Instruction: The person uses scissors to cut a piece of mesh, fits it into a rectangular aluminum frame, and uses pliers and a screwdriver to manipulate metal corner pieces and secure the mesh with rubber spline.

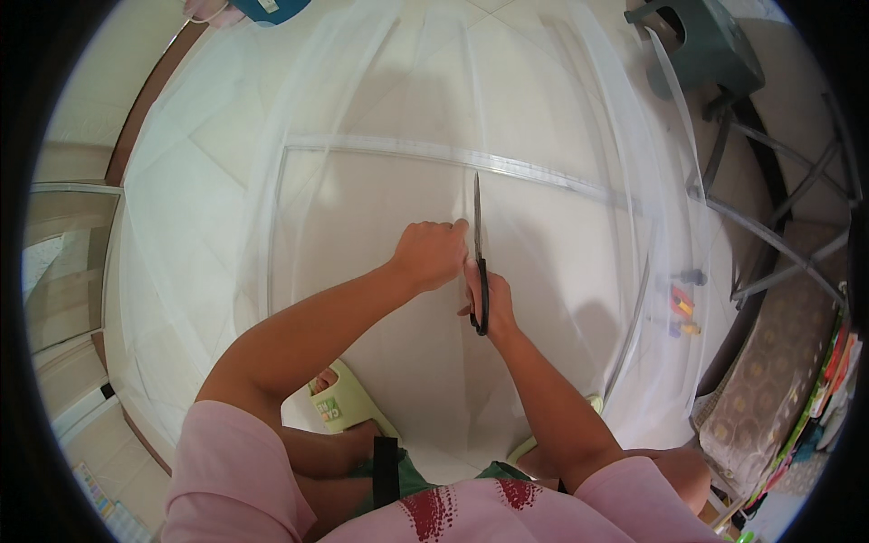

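Note:
A wide sheet of sheer white netting (208, 199) lies spread over the tiled floor. Beneath or within it shows a rectangular metal frame (507, 166), its far bar crossing in front of me. My right hand (500, 306) grips black-handled scissors (478, 222), their long blades pointing away from me. The blades look closed or nearly so. Close beside them, my left hand (430, 253) is closed, its fingertips pinched at the netting near the blades. Exactly how much netting sits between those fingers is hard to see.
Green slippers (348, 398) are on my feet at the near side. Small tools with coloured handles (683, 312) lie at the right under or beside the netting. A dark green plastic stool (715, 45) and a metal folding stand (769, 226) stand right. A blue container (270, 7) is far left.

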The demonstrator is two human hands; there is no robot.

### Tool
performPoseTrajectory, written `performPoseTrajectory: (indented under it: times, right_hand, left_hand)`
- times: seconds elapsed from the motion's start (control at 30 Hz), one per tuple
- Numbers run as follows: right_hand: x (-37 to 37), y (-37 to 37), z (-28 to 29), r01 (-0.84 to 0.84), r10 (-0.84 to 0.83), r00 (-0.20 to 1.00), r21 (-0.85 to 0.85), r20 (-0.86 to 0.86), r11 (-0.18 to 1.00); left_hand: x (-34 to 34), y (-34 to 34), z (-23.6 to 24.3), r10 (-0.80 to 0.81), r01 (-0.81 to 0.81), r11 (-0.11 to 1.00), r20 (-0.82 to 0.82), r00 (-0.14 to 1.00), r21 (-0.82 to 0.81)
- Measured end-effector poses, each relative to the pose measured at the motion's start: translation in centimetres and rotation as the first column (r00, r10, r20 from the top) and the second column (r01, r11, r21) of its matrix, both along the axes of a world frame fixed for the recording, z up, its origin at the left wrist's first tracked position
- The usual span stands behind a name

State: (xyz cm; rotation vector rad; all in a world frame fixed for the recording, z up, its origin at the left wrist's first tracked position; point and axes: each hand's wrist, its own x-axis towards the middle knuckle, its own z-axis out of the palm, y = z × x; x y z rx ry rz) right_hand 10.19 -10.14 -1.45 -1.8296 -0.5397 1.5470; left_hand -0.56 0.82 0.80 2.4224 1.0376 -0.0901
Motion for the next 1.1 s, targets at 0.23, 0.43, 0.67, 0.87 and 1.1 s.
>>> performPoseTrajectory:
  times: [0.23, 0.43, 0.67, 0.87, 1.1]
  right_hand:
    - [1.2, 3.0, -0.2, 0.022, -0.022, 1.000, 0.053, 0.015, 0.998]
    - [2.5, 6.8, 0.5, 0.031, -0.033, 0.998, 0.041, 0.049, 0.999]
    - [3.5, 8.0, 0.5, -0.051, 0.053, 0.992, -0.026, 0.115, 0.998]
    - [3.3, 7.7, 0.8, -0.060, 0.057, 0.987, 0.010, 0.149, 0.998]
    - [3.9, 9.3, 0.4, -0.050, 0.045, 0.987, 0.026, 0.156, 0.998]
  left_hand:
    - [-0.1, 0.2, -0.3, 0.003, -0.002, 1.000, 0.084, 0.996, -0.011]
    - [-0.1, 0.4, -0.4, -0.010, 0.010, 1.000, 0.063, 0.998, 0.001]
    - [-0.3, 0.8, -0.8, -0.003, 0.000, 0.999, 0.089, 0.996, 0.036]
    - [1.8, 3.7, -0.3, 0.197, -0.197, 0.980, -0.002, 0.980, 0.020]
    - [4.3, 6.2, -1.3, 0.242, -0.242, 0.948, 0.029, 0.970, 0.206]
